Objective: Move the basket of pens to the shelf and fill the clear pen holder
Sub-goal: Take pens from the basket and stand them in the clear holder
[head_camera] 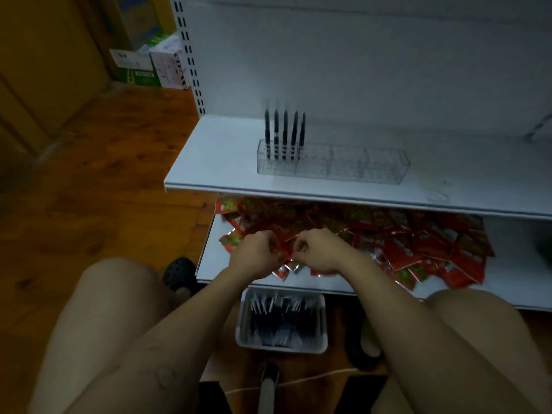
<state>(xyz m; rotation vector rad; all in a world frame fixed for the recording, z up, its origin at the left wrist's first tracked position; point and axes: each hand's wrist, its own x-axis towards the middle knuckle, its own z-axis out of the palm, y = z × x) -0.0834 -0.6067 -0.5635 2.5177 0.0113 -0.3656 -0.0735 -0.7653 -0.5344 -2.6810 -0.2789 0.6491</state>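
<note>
fingers (270, 239) of both hands are curled in tight, thumbs tucked against forefingers, knuckles nearly touching where the left hand (257, 253) and right hand (321, 249) meet; motion blur hides whether they pinch anything between them, so i cannot tell what, if anything, they hold. the hands hang above the smooth white lower shelf (209, 264), over a loose heap of glossy red foil packets (418, 243) with crinkled silver edges. below the forearms, the shallow grey rectangular plastic basket (324, 318) with rounded corners sits on the floor between the bare knees, just in front of the lower shelf's edge, filled with slim black pens with pale tips (280, 321) lying jumbled lengthwise. the long clear acrylic pen holder (373, 165), a box-shaped tray split by thin see-through walls into compartments, stands on the matte white upper shelf (215, 156), well apart from the basket. five thin black pens (285, 135) stand upright in a row in its leftmost compartment; the other compartments look see-through. a white metal upright with paired dark slots (191, 55) runs up the shelf's left side. the reddish-brown wooden plank floor (104, 189) shows knots and grain. a black perforated rubber clog (179, 271) sits by the left knee, and printed cardboard boxes (137, 67) are stacked in the far corner.
</note>
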